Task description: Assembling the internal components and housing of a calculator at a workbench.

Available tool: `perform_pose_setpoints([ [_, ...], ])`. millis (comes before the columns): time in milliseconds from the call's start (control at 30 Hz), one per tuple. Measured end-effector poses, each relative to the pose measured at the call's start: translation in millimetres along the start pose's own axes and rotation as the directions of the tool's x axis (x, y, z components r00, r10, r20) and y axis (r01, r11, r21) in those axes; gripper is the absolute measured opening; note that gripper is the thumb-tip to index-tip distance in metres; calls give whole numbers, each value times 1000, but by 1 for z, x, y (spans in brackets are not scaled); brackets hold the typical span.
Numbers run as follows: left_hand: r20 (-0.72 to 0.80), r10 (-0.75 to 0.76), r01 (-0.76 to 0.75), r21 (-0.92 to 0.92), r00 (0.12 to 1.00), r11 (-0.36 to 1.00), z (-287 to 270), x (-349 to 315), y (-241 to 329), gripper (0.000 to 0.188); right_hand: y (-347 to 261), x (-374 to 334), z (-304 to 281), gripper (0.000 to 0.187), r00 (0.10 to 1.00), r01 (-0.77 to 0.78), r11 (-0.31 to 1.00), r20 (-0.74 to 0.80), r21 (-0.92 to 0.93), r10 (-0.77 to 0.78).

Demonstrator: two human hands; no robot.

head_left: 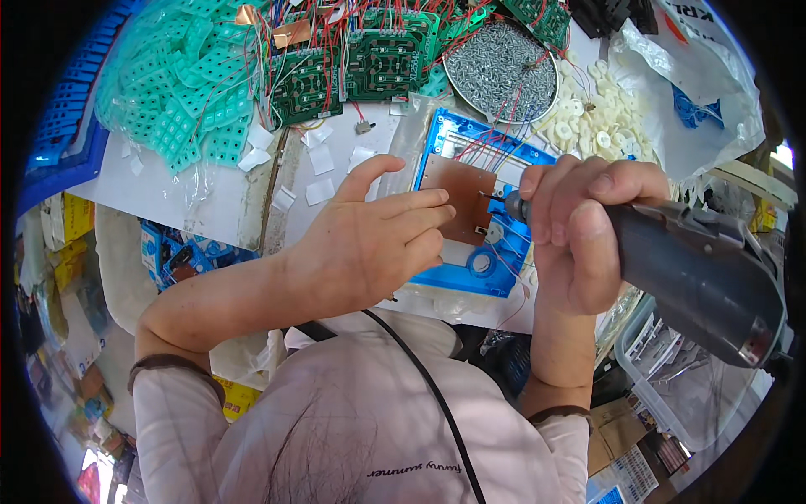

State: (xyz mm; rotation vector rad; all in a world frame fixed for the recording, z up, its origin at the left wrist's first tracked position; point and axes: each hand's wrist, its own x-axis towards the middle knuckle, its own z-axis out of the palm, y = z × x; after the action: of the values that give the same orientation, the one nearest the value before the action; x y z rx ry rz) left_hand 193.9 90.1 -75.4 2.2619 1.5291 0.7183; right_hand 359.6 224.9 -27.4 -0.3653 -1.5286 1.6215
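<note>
Blue plastic housing [483, 214] lies on the white table [227, 210]; I see my left hand [378, 244] flat on its left edge, fingers open. My right hand [579, 231] clenches the grey electric screwdriver [697, 273], its tip half hidden at the brown board [466, 197].

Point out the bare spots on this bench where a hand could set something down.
One bare patch: white tabletop between the green keypad mats and the blue frame, dotted with white paper squares. Crowded elsewhere: circuit boards, screw dish, white washers.
</note>
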Motion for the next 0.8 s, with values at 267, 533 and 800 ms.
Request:
perform_pose_setpoints([
  [267,-30,-20,19,-33,999,999,2,1,0,22,10,4,4,28,1000,21,999,-8,-25,-21],
  [533,-21,-40,38,-70,999,997,4,-2,-2,22,5,-1,-3,28,996,37,998,88,-44,-33],
  [800,-126,-71,54,-133,989,990,6,2,-4,20,-10,0,3,27,1000,21,998,19,53,-22],
])
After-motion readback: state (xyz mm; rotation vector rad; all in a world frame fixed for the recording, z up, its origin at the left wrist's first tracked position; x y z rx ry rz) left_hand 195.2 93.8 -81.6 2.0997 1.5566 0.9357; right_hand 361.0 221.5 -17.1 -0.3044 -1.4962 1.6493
